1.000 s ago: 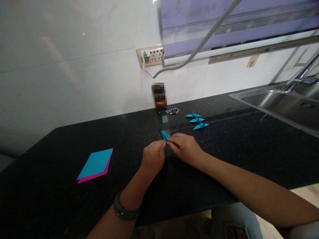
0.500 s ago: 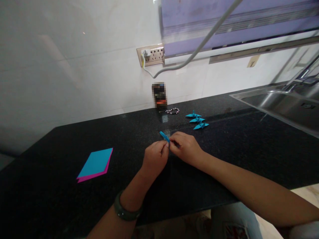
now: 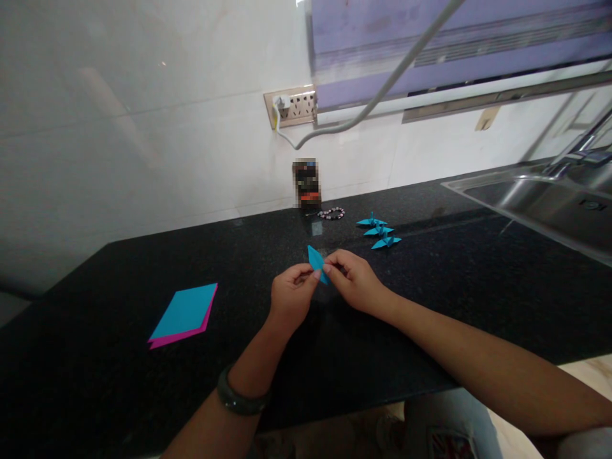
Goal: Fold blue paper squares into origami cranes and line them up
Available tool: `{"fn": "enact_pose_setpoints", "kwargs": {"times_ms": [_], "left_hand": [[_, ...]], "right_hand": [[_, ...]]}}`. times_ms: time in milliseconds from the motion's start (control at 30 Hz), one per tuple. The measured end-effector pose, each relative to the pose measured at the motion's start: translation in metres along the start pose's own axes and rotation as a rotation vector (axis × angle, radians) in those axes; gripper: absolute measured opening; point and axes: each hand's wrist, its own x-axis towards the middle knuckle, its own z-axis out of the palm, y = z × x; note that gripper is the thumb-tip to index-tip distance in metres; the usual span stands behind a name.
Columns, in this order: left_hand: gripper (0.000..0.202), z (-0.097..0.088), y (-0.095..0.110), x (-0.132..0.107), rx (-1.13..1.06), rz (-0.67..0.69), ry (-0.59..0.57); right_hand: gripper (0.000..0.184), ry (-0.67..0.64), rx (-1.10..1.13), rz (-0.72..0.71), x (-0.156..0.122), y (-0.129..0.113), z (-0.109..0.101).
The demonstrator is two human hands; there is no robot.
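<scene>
A small folded piece of blue origami paper [image 3: 315, 257] is pinched between my two hands, a pointed leaf-like flap facing up. My left hand [image 3: 292, 294] grips its left edge with thumb and fingers; a dark bangle sits on that wrist. From the other side, my right hand [image 3: 356, 279] pinches the right edge. Fingertips hide part of the folds. Beyond my right hand, three blue paper cranes [image 3: 379, 231] stand in a close row. Off to the left lies a stack of square paper [image 3: 185, 312], blue on top with pink showing underneath.
The black countertop [image 3: 229, 389] meets a white tiled wall. A beaded strap [image 3: 331, 213] lies by a pixelated upright object [image 3: 307, 183] at the wall. A steel sink [image 3: 540, 210] is at the right. A grey cable [image 3: 377, 95] hangs from the wall socket [image 3: 299, 107].
The folded blue paper has turned from a thin edge-on strip to show its broad face. My left hand has shifted slightly left and its fingers have moved around the paper.
</scene>
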Motion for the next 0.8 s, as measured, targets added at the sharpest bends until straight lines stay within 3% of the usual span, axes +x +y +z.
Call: {"fn": "enact_pose_setpoints", "kwargs": {"times_ms": [133, 267, 400, 667, 800], "left_hand": [[0.011, -0.003, 0.001, 0.003, -0.104, 0.041, 0.042], [0.01, -0.004, 0.006, 0.002, -0.23, -0.071, -0.045], [0.012, -0.004, 0.005, 0.002, -0.196, -0.085, -0.043], [0.014, -0.004, -0.003, 0.002, 0.035, 0.095, 0.119], [0.015, -0.003, 0.001, 0.0, 0.043, 0.1, 0.125]], "right_hand": [[0.015, -0.097, 0.29, 0.174, 0.001, 0.005, 0.003], [0.018, -0.164, 0.491, 0.285, 0.003, 0.008, 0.004], [0.019, -0.158, 0.584, 0.324, 0.005, 0.006, 0.002], [0.017, -0.115, 0.584, 0.33, 0.006, 0.01, 0.002], [0.018, -0.114, 0.671, 0.395, 0.006, 0.012, 0.003]]}}
